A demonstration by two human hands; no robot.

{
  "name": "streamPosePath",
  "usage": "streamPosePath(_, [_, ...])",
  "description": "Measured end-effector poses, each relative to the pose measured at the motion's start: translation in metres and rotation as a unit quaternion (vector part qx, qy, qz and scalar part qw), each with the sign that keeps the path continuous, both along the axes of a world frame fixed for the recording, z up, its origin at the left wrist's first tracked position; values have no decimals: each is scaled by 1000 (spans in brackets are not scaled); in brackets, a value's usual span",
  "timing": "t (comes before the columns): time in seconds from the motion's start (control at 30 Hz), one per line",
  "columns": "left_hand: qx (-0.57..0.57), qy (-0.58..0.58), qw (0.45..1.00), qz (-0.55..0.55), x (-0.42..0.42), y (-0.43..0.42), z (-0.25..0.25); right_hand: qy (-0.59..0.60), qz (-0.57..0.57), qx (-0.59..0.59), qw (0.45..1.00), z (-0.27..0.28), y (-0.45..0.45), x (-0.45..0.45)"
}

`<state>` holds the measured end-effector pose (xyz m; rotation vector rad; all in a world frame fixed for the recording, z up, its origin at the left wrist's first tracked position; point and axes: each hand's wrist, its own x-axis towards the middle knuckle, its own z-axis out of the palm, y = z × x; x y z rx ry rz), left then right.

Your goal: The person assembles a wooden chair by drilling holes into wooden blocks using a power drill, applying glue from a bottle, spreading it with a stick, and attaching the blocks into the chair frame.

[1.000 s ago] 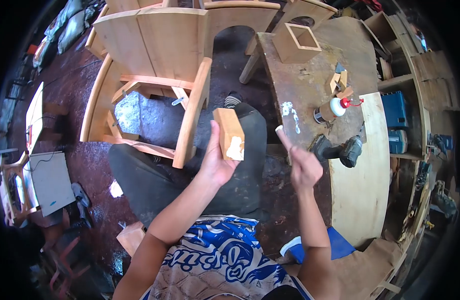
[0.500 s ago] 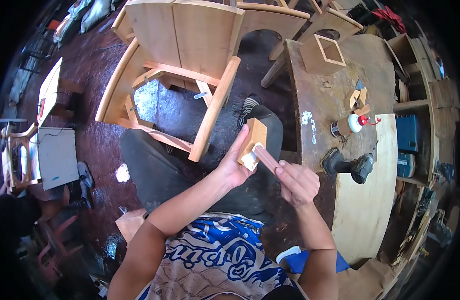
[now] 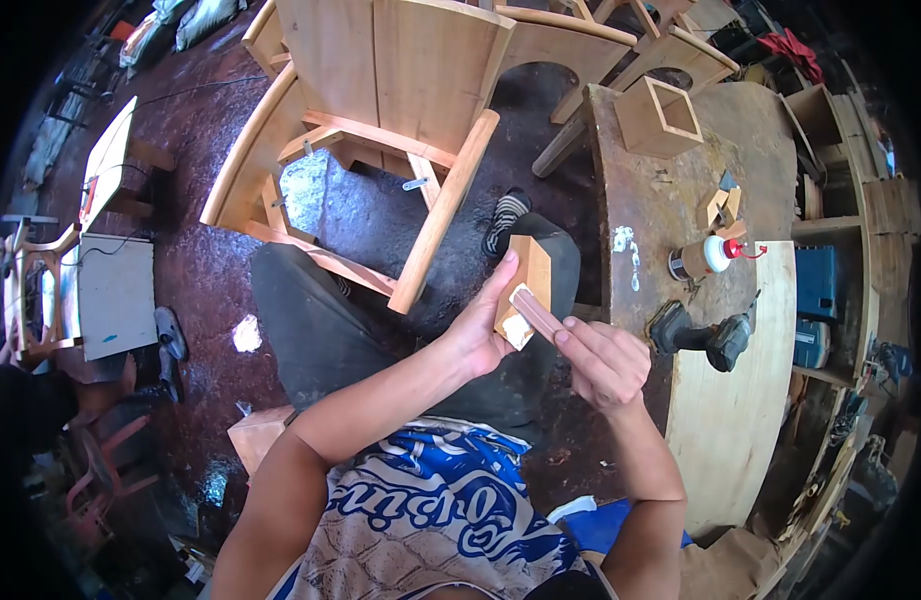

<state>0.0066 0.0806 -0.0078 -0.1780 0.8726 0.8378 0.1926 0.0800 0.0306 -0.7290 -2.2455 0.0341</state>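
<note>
A small wooden block [image 3: 532, 274] with white glue on its lower end is held upright in my left hand [image 3: 483, 327], thumb along its side. My right hand [image 3: 607, 362] pinches a thin wooden stick [image 3: 536, 313], whose far end touches the glued face of the block. To the right, on the workbench [image 3: 635, 190], are a glue bottle [image 3: 702, 258] with a red cap, a cordless drill [image 3: 702, 335] and small wood offcuts [image 3: 721, 208].
A wooden chair frame [image 3: 445, 210] stands in front of my legs. An open wooden box [image 3: 658, 117] sits on the bench's far part. A pale board [image 3: 730, 420] lies at the right, beside shelves [image 3: 830, 225]. Sandals [image 3: 169, 345] are on the floor at left.
From pointing away beside the bench, the stick has come left onto the block's glued end. The glue there looks more spread. The view has shifted, with chair and bench now further right.
</note>
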Motion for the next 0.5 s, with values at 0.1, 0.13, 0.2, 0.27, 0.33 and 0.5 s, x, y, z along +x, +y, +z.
streamPosePath(0.1, [19,2,1000,-17,0,-1,-2,-11,14,-4,1000,6,5,-1])
streamPosePath(0.13, [39,-6,999,-24,0,-2,-7,-17,23,-8,1000,8,6,-2])
streamPosePath(0.2, [59,-13,998,-31,4,-4,-11,-15,23,-3,1000,14,10,-6])
streamPosePath(0.27, [43,0,999,-1,14,-4,-10,-14,22,1,1000,16,13,-6])
streamPosePath(0.33, [39,9,999,-1,15,-5,2,27,-12,9,1000,17,15,-4])
streamPosePath(0.5, [43,-26,999,9,2,-3,-7,426,-65,-498,753,2,-4,19])
